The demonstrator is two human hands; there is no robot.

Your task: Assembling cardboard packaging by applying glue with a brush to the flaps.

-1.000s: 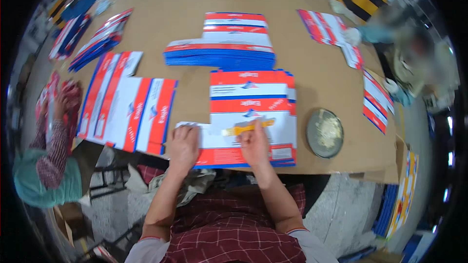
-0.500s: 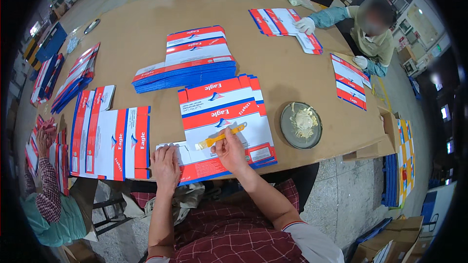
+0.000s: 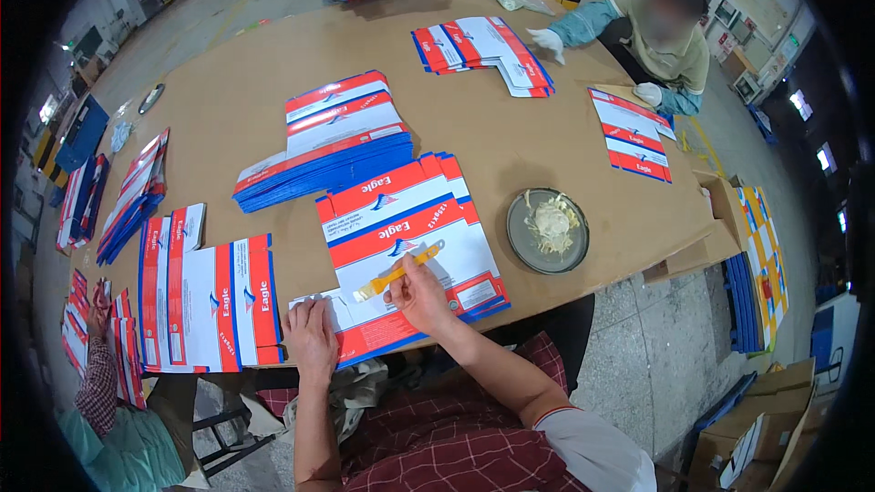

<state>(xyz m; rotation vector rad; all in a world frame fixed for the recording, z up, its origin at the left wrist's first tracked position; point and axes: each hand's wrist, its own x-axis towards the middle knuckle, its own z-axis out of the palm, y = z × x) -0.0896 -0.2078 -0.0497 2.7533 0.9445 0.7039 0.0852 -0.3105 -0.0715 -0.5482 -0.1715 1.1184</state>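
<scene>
A wide brown table point(image 3: 228, 118) carries stacks of flat red, white and blue cartons. At its near edge lies my carton blank point(image 3: 410, 246). A round dish of pale paste point(image 3: 548, 230) sits right of it. My left hand point(image 3: 312, 339) presses flat and open on the blank's near flap, unmoved. My right hand point(image 3: 419, 293) grips a yellow brush point(image 3: 397, 272), now drawn slightly nearer across the blank, spreading paste.

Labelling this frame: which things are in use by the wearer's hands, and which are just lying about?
In use:
- right hand holding yellow brush
- left hand pressing flat carton blank
- glue dish

Lying about:
- blue stack
- finished blanks
- co-worker's blanks
</scene>
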